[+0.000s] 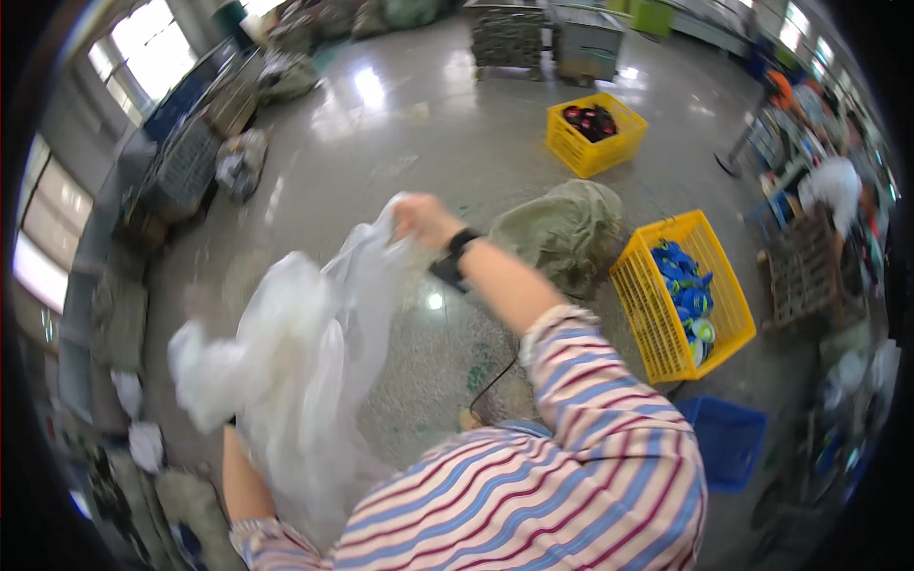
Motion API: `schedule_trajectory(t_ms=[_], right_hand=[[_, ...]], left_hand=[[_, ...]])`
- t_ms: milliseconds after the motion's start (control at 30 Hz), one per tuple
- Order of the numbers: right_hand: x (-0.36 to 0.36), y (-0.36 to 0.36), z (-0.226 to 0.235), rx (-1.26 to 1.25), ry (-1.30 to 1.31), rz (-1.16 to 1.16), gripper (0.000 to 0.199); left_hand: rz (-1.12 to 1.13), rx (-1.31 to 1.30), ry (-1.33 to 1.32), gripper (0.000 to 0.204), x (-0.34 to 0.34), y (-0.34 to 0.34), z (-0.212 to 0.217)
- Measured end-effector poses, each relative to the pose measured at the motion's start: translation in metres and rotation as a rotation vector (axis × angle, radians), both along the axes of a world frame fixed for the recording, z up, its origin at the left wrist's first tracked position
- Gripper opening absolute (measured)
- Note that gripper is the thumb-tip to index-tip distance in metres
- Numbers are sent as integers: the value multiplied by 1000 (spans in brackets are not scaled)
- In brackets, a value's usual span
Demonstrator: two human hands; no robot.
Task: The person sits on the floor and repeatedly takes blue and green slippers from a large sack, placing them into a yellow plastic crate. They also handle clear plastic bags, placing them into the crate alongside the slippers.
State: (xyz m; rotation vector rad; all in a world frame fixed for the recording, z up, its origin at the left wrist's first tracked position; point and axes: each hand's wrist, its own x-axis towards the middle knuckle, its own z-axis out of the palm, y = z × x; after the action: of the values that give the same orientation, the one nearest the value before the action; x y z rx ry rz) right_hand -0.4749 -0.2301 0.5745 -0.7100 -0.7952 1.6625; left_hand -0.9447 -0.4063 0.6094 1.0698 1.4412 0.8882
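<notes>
The person wears a shirt (562, 476) striped in red, blue and cream, its sleeves pushed back well short of the fingers. A black wristband (455, 255) with a dark device sits just behind the right hand (424, 221). Both forearms are bare.

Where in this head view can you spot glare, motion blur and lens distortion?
Head view: window glare shines on the polished floor; the clear plastic bag and the left hand behind it smear with motion, while the right hand gripping the bag's top is sharper; fisheye bending curves the windows toward the dark rim.
</notes>
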Motion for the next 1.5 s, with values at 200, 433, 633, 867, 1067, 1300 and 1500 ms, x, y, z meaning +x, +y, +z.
schedule_trajectory(t_ms=[200,433,633,867,1067,1300,1500], right_hand=[[82,-95,109,56,-405,317,42],[49,-138,86,45,-514,355,44],[34,-218,98,108,-670,484,43],[158,-322,18,-364,-540,-117,28],[131,-363,31,-485,-547,146,35],[165,-368,57,9,-625,-436,38],[218,-386,0,-119,-617,-605,37]], left_hand=[[-266,295,111,69,51,73,-18],[-835,442,1137,79,264,61,64],[-681,403,395,67,300,183,-65],[170,-123,-676,65,370,224,-99],[399,-237,-701,63,490,219,-116],[50,-274,132,63,554,178,-153],[-1441,379,766,61,604,71,-155]])
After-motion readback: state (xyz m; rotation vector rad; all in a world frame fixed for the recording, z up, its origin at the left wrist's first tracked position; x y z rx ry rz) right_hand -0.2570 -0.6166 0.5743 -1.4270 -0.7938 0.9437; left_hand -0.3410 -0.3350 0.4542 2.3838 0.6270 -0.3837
